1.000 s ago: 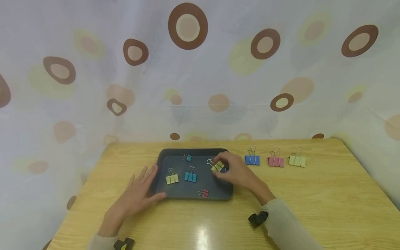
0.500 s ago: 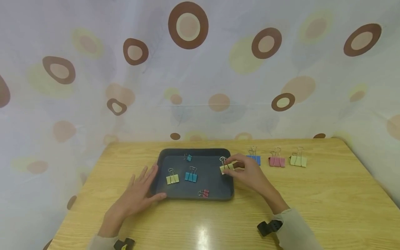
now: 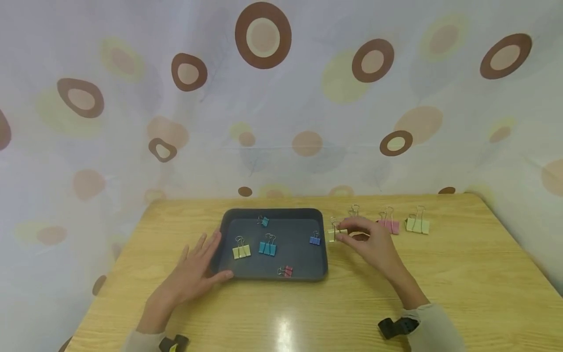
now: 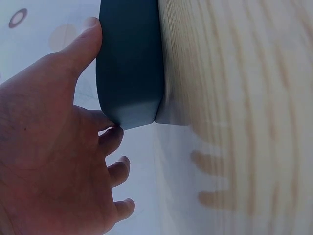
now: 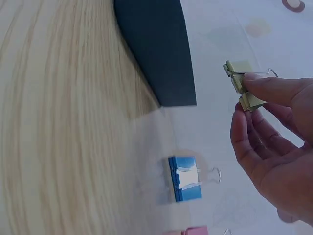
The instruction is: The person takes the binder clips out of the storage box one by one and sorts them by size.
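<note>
A yellow clip (image 3: pixel 336 234) is being pinched between the thumb and fingertips of the right hand (image 3: pixel 374 244), just off the tray's (image 3: pixel 272 276) right edge and above the table (image 3: pixel 440 283). In the right wrist view the clip (image 5: pixel 242 84) is being shown clear of the tray's corner (image 5: pixel 156 54), raised off the wood, its wire handles partly hidden by the fingers (image 5: pixel 274 93); a blue clip (image 5: pixel 185 178) is lying below the hand there, whereas in the head view that clip is almost wholly covered by the hand. Right of the tray, beyond the hand, a pink clip (image 3: pixel 389 224) and a pale green clip (image 3: pixel 418 224) are standing in a row.

The left hand (image 3: pixel 193 274) is being held flat, fingers spread and straight, against the tray's left wall; the left wrist view shows the thumb (image 4: pixel 83 46) and a fingertip touching the wall (image 4: pixel 129 63).

Inside the tray are a yellow clip (image 3: pixel 241 250), a teal clip (image 3: pixel 267 247), a small teal clip (image 3: pixel 263 221), a small blue clip (image 3: pixel 314 239) and a small red clip (image 3: pixel 286 270).
</note>
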Available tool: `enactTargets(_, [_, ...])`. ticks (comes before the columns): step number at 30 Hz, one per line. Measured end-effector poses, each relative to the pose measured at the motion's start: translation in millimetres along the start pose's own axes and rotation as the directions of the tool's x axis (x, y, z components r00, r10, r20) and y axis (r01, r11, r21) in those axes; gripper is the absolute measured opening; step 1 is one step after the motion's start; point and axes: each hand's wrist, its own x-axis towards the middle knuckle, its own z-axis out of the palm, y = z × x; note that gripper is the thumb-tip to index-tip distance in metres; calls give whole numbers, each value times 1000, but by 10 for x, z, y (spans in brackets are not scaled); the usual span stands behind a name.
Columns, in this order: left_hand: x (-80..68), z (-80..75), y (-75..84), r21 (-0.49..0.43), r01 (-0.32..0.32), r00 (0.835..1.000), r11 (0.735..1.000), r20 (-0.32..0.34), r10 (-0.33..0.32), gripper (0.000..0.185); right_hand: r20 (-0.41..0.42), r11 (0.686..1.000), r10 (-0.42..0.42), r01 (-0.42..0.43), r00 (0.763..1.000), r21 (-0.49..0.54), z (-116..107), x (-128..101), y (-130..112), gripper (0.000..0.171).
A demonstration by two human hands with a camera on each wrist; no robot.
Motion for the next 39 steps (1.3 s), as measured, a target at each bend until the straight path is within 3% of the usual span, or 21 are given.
enactTargets(10, [-19, 38, -30, -11, -19, 999, 1000, -26, 19, 97, -42, 994, 4, -8, 999, -107, -242, -55, 154, 18])
enactTargets(20, [13, 25, -10, 3, 4, 1000, 1000, 11, -4, 99, 36, 987, 66, -60, 997, -152, -382, -106, 335, 12])
enactTargets(25, [13, 15, 4, 4, -1, 1000, 1000, 5, 1, 99, 82, 984, 148, -138, 986, -115, -377, -134, 371, 13])
enactTargets(30, [5, 1, 11, 1, 4, 1000, 1000, 2, -4, 98, 79, 961, 242, -227, 967, -160, -362, -161, 350, 13])
enactTargets(39, [-6, 12, 15, 1, -1, 1000, 1000, -7, 1, 98, 62, 948, 212, -190, 975, -256, -353, -158, 378, 10])
